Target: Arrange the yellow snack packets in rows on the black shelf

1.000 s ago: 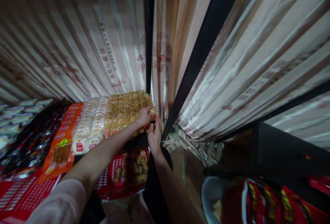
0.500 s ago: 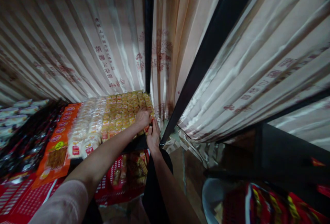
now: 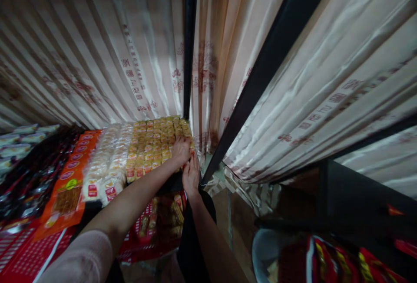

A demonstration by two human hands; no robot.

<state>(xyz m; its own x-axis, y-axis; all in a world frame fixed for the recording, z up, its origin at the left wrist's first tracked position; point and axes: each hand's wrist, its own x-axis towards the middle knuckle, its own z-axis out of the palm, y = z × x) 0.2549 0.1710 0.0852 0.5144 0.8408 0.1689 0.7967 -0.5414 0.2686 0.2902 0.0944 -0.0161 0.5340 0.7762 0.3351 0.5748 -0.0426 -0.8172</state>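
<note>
Small yellow-wrapped snack packets (image 3: 150,144) stand in close rows on a dark shelf (image 3: 172,182). My left hand (image 3: 181,150) is at the right end of these rows, its fingers bent down over a yellow packet there; the fingertips are partly hidden. Just below it, my right hand (image 3: 191,172) rests along the right edge of the rows, with its fingers stretched out and nearly touching the left hand. A bit of red and orange wrapping shows between the two hands. To the left of the yellow rows lie clear-wrapped white packets (image 3: 104,163).
An orange snack bag (image 3: 70,179) and dark shiny packs (image 3: 35,174) lie farther left. Red baskets (image 3: 140,252) sit below the shelf. A black post (image 3: 247,96) slants up beside my right hand, before pleated curtains (image 3: 146,48). A pale bucket (image 3: 260,248) stands lower right.
My right hand has shifted slightly left and up against the edge of the packets. The left hand stays over the same end of the rows. The view has moved a little.
</note>
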